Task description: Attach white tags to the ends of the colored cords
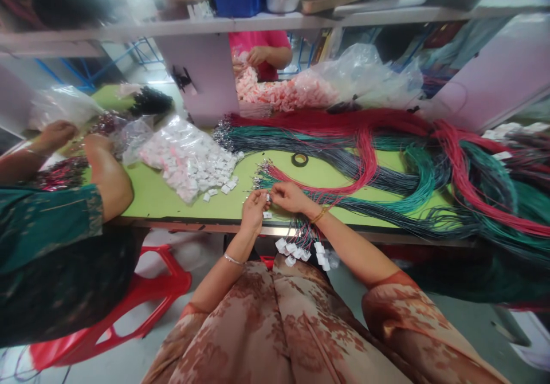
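White connector (pixel 268 198) sits between left hand (pixel 254 207) and right hand (pixel 293 197).

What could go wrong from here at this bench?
The wired connectors hanging beyond the front edge of the table could snag on the patterned clothing just below. The loose white connectors lie near the left hand and might get knocked about. The red wires loop across the dark wires, so pulling some could tangle others.
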`<state>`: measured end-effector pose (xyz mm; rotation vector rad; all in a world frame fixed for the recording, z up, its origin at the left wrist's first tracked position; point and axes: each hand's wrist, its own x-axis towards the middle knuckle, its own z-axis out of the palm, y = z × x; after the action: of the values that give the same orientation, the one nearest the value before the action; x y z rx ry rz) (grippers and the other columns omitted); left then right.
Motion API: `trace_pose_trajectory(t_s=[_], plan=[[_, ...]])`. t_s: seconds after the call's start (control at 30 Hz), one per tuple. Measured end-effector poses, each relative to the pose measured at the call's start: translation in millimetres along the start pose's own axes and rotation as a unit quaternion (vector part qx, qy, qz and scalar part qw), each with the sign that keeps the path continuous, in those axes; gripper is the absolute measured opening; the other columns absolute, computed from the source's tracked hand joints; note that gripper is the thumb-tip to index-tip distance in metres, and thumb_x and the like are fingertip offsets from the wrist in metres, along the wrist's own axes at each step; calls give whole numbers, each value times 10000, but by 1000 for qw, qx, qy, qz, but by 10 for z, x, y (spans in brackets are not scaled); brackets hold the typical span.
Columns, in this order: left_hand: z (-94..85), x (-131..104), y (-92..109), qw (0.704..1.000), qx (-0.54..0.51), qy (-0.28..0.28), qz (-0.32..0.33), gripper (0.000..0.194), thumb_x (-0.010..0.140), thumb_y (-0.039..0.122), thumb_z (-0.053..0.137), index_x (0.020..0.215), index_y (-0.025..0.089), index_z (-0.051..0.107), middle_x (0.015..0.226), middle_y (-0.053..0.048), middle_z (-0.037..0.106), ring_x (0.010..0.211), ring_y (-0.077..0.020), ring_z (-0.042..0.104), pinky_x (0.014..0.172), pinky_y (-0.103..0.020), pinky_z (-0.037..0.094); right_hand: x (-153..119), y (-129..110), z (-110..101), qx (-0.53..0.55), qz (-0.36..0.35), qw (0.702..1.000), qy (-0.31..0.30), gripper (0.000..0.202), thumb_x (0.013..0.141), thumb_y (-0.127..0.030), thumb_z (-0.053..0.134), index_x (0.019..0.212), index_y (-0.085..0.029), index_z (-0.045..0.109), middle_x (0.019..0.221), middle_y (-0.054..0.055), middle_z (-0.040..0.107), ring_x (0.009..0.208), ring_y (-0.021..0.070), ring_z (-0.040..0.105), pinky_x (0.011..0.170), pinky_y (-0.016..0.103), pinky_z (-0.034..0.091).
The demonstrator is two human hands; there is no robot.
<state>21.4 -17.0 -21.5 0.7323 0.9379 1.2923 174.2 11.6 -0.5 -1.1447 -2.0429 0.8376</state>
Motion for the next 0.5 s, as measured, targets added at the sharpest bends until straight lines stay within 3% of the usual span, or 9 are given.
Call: trace_pose_trajectory(t_s=[0.17, 0.37, 0.43, 0.5], plan=[[28, 6, 3, 1000, -13, 23, -6, 358, 631, 374, 798, 842, 150, 615, 726, 18, 596, 570, -60, 520, 559, -202, 374, -26, 15, -32, -9, -26, 999, -18, 129, 788, -238, 505, 690, -162, 538, 618, -24, 523, 556, 93, 401, 549, 222, 296], [53, -6, -9, 999, 46, 16, 14, 373, 654, 418, 774, 842, 152, 590, 706, 15, 594, 557, -72, 526, 544, -209, 379, -33, -8, -2, -40, -16, 999, -4, 165, 780, -239, 514, 632, -166, 521, 568, -31, 494, 535, 95, 401, 544, 226, 294], [57, -25, -24, 997, 65, 17, 33, 364, 694, 440, 740, 855, 162, 570, 697, 21, 582, 568, -78, 539, 550, -210, 389, 3, 1, -102, -34, -24, 999, -15, 170, 821, -265, 495, 707, -163, 569, 629, -16, 554, 575, 106, 448, 575, 228, 329], [60, -49, -44, 994, 84, 15, 65, 347, 742, 458, 695, 877, 179, 540, 702, 25, 579, 582, -85, 552, 551, -210, 398, 74, 69, -284, -54, -10, 998, 18, 201, 863, -286, 461, 804, -163, 608, 726, 13, 611, 650, 128, 499, 630, 242, 365]])
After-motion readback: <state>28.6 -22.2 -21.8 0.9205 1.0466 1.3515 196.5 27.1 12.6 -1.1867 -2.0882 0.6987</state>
